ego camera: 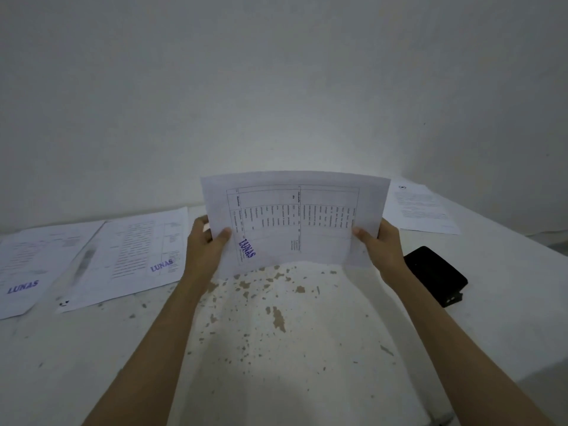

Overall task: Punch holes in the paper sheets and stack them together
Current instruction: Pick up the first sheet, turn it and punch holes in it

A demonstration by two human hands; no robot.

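Note:
I hold a printed paper sheet (295, 216) upright above the middle of the table, turned sideways, with a table of text and a purple LUNAS stamp on it. My left hand (206, 241) pinches its left edge and my right hand (381, 245) pinches its right edge. A black hole punch (436, 275) lies on the table just right of my right hand. Two stamped sheets lie flat at the left: one (33, 265) at the far left, and another (129, 256) overlapping it. One more sheet (421, 210) lies at the back right.
The white table (276, 348) has chipped paint in its middle and meets a plain white wall at the back. Its right edge runs diagonally past the hole punch.

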